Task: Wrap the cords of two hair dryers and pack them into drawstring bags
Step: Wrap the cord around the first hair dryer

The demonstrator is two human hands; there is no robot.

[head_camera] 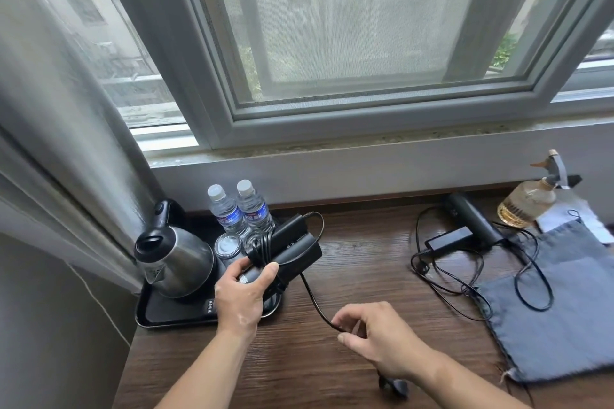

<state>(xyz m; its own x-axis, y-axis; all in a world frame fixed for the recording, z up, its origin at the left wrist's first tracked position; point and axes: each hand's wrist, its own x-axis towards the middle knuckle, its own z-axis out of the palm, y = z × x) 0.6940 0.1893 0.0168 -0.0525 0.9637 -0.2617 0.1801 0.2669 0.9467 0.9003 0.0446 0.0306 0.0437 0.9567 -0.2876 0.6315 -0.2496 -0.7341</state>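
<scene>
Pretty much all the gear here is black: the hair dryer, its cord, the plug, and the second hair dryer too. The drawstring bag is a plain, muted blue-grey. The desk is dark brown with a strong wood-grain pattern. The kettle is shiny silver steel with a black lid and handle, and the tray is black. The two water bottles are clear with blue labels and pale grey caps. The spray bottle is clear with a golden-yellow tint and a grey trigger. Window frame and curtain are both grey.
</scene>
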